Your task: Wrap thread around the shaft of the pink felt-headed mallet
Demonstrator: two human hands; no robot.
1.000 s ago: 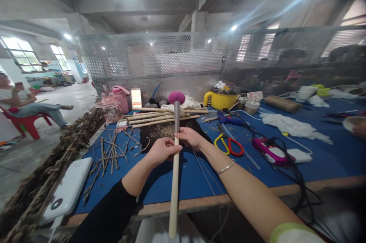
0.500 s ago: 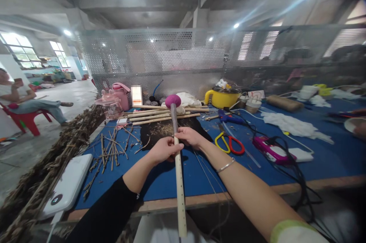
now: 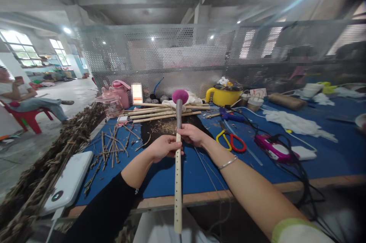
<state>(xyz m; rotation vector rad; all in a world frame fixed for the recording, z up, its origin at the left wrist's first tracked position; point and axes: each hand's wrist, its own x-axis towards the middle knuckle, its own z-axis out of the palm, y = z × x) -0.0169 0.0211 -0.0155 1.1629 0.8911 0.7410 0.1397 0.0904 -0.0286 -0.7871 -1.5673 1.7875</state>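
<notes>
A long pale stick [image 3: 177, 189] with a row of small holes stands nearly upright in front of me. Its upper part is a grey section [image 3: 179, 115], topped by a round purple head [image 3: 180, 96]. My left hand [image 3: 164, 147] is closed around the pale part, just under the grey section. Slightly higher, my right hand [image 3: 191, 134] pinches the stick where grey meets pale. Thin grey threads [image 3: 206, 166] hang below my right hand toward the table edge. Behind lie several similar pale sticks [image 3: 160, 114] and a dark cloth [image 3: 154, 128] strewn with bits.
Thin twigs [image 3: 110, 145] and a white power bank [image 3: 70, 182] lie left. Scissors [image 3: 237, 144], a blue glue gun [image 3: 233, 116], a yellow pot [image 3: 225, 96] and a magenta device [image 3: 271, 149] with black cables are right. A perforated metal screen [image 3: 171, 58] stands behind. One person sits far left.
The stick's purple head has shifted right and its lower end slightly left, so it stands straighter. Both hands keep their hold, with fingers slightly moved.
</notes>
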